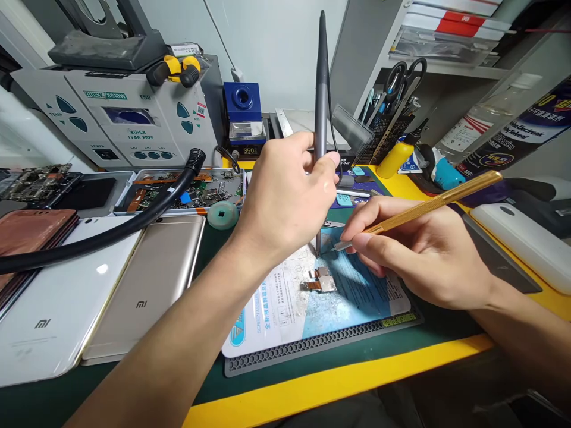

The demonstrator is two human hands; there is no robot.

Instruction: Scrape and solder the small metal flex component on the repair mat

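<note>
My left hand [285,193] is closed round a tall grey hot-air wand [320,89], held upright with its nozzle down on the blue-and-white work mat [285,309]. My right hand [414,249] pinches a gold-handled tool [439,201] like a pen, its metal tip just beside the nozzle. A small metal part with a flex cable [319,279] lies on the mat just in front of both tips.
Two phone back covers, white [53,303] and gold [147,285], lie at left under a black hose [111,229]. A grey rework station [120,113], a tray of circuit boards [209,190], a blue soldering station [243,116] and a tool holder with scissors [392,113] stand behind.
</note>
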